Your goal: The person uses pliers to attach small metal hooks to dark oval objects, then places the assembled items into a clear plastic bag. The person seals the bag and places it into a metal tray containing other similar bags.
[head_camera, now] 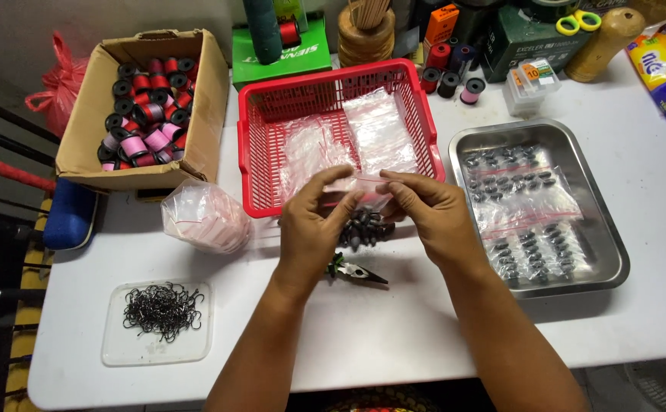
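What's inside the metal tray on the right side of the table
The metal tray holds clear zip bags filled with small dark weights, lying overlapped. The tray floor beneath them is mostly covered.

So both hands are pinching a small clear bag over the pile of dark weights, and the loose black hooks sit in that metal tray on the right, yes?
Not quite. The loose black hooks lie on a flat clear plastic lid at the left front, as the head view shows. The metal tray on the right holds bagged dark weights. Both hands, left and right, do pinch the small clear bag over the pile of dark weights.
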